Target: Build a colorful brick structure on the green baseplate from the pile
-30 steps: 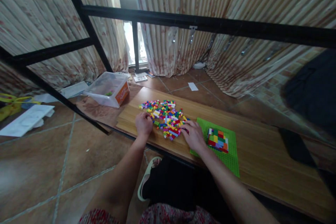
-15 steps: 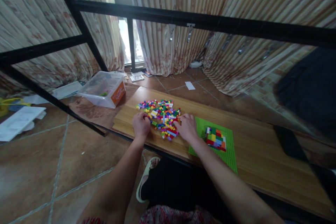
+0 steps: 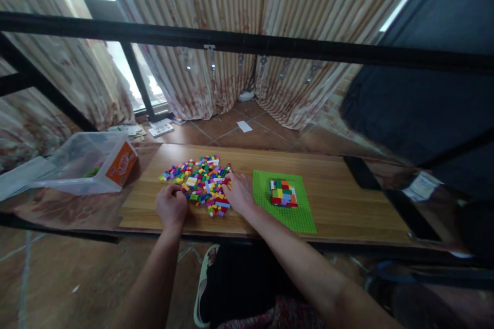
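A loose pile of small multicoloured toy building bricks (image 3: 206, 185) is spread over the left part of a wooden tabletop. My left hand (image 3: 172, 206) rests at the pile's left edge with its fingers curled closed; anything inside them is hidden. At the right edge of the pile, my right hand (image 3: 240, 193) has its fingers bent together among the bricks, and what they grip is too small to tell. Right of that hand lies a green studded baseplate (image 3: 304, 216). On it sits a low block of built-up coloured bricks (image 3: 283, 194), which neither hand touches.
A clear plastic box (image 3: 77, 185) with an orange label stands left of the wooden tabletop (image 3: 335, 200). Dark flat objects, one a black slab (image 3: 362, 172), lie at the right. A black metal bar (image 3: 247, 41) crosses beyond the table, before striped curtains (image 3: 216, 0).
My view has turned to the right, so the table and box appear further left. Both hands stay at the pile in much the same poses.
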A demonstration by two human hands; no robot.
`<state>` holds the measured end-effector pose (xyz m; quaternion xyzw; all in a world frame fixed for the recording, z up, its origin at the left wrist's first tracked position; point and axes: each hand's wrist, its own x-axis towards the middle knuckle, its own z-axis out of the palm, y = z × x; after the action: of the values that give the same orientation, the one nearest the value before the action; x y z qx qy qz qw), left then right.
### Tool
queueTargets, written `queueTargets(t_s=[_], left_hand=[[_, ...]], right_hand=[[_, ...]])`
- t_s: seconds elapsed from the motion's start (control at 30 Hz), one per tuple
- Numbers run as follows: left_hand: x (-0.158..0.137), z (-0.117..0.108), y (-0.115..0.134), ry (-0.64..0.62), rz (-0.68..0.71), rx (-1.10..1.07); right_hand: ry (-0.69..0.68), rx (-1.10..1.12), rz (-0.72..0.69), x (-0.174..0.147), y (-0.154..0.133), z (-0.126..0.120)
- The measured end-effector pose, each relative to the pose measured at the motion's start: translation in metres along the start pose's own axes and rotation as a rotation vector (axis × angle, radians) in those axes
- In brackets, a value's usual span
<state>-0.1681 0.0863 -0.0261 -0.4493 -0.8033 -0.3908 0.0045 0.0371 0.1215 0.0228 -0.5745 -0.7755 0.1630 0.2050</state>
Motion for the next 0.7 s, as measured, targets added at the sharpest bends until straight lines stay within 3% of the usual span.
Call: queueTargets(t_s=[0.3, 0.7], left_hand=[[0.003, -0.005, 0.007, -0.038, -0.028, 0.06], [0.004, -0.008, 0.011, -0.067, -0.034, 0.073]], right_hand=[[0.147, 0.465, -0.036, -0.048, 0.019, -0.021], [0.192, 0.664, 0.21, -0.114, 0.071, -0.054]])
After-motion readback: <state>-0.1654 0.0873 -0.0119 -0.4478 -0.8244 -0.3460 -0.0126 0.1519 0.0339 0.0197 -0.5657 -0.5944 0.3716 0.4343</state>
